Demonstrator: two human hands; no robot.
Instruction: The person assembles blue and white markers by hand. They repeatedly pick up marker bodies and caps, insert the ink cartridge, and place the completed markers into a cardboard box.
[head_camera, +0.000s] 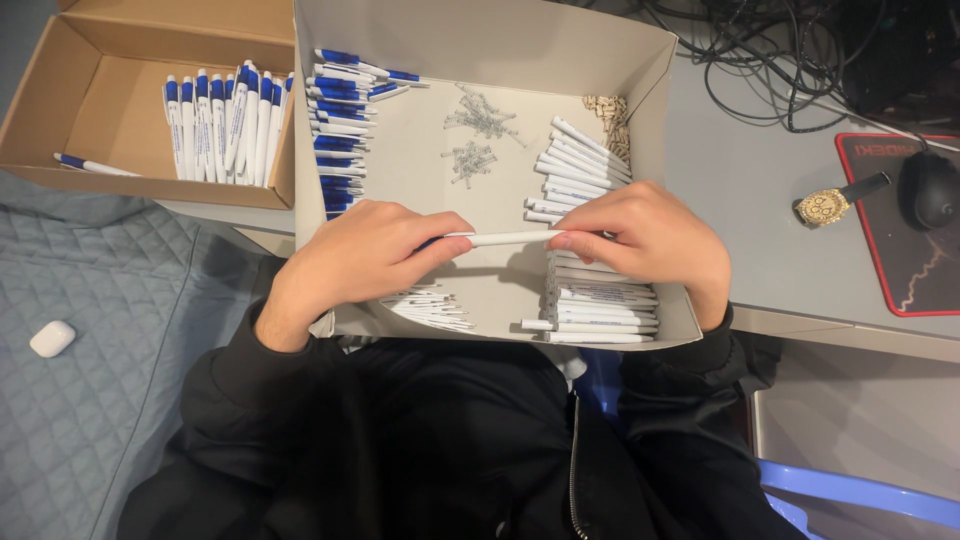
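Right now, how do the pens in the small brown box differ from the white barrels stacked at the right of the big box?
The pens in the small brown box have blue caps or ends; the white barrels are plain white. The pens stand side by side in one row, pointing up and down the picture; the barrels lie crosswise in stacks. Both are slim, white-bodied and loose in cardboard boxes.

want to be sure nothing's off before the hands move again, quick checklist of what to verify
1. Left hand grips one end of the white pen barrel: ok.
2. Right hand pinches the other end: ok.
3. Barrel held level above the white box: ok.
4. Springs within reach in the box: ok.
5. Spring or refill already inside the barrel: cannot tell.
6. Finished blue-and-white pens stacked in the brown cardboard box: ok.
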